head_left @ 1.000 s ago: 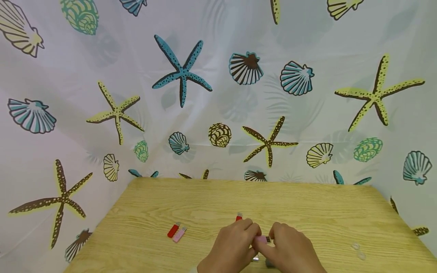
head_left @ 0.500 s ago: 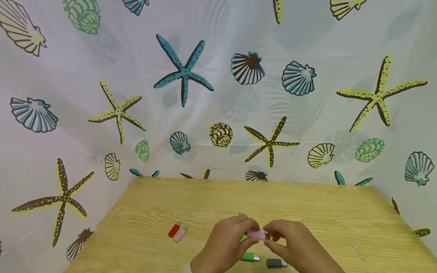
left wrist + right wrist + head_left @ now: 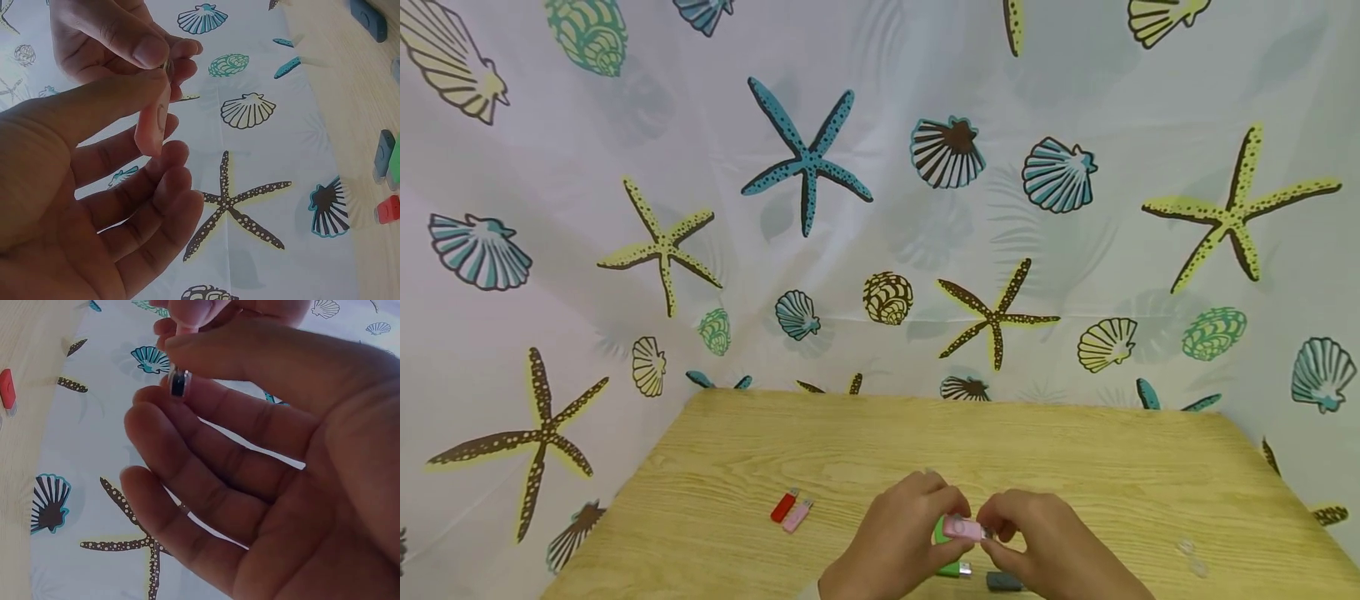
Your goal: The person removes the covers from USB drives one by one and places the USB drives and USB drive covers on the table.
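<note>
A pink USB stick (image 3: 961, 527) is held up over the table between both hands. My left hand (image 3: 898, 533) pinches its body between thumb and forefinger; the left wrist view shows the stick's pink end (image 3: 150, 131) pointing down past the thumb, the other fingers loosely bent. My right hand (image 3: 1045, 533) pinches the connector end with thumb and forefinger. In the right wrist view the metal connector (image 3: 179, 382) with its dark inside sticks out under the right thumb, with a clear edge around it. Below the hands lie a green USB stick (image 3: 953, 570) and a dark grey one (image 3: 1003, 581).
To the left on the wooden table (image 3: 715, 467) lie a red USB stick (image 3: 784, 506) and another pink stick (image 3: 797, 517) side by side. Small clear pieces (image 3: 1186, 547) lie at the right. A shell-and-starfish curtain (image 3: 850, 250) stands behind and along the sides.
The hands have drawn slightly apart from their close grip, uncovering the green and dark grey sticks below. The pink stick has turned so its broad face shows. The left hand now covers a red stick.
</note>
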